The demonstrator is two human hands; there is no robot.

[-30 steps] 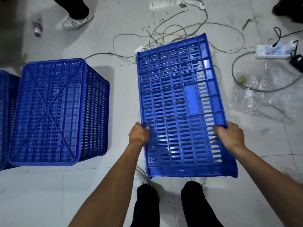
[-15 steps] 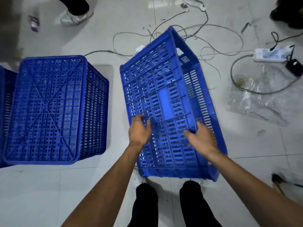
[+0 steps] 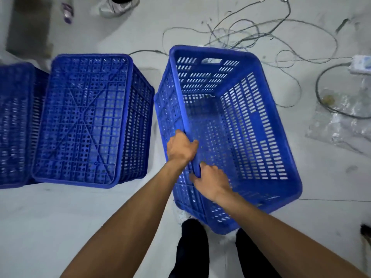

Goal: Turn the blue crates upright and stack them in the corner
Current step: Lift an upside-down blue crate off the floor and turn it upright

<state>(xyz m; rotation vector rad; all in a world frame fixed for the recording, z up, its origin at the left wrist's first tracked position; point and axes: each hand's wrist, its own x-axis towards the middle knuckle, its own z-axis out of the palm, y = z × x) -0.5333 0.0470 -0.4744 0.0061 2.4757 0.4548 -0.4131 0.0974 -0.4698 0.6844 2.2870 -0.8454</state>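
Observation:
A blue slatted crate stands in front of me with its open side up, tilted a little, its inside visible. My left hand grips its near-left rim from outside. My right hand holds the same rim just below, fingers curled at the rim's corner. To the left, a second blue crate sits upside down, mesh bottom up. A third blue crate at the far left edge is also bottom up and partly cut off.
Loose cables sprawl on the white floor behind the held crate. A white power strip and crumpled clear plastic lie to the right. Another person's shoe and a small bottle are at the top left. My legs stand below the crate.
The held crate has rolled from showing its long side wall to open side up. Both hands moved from its two edges to the near-left rim.

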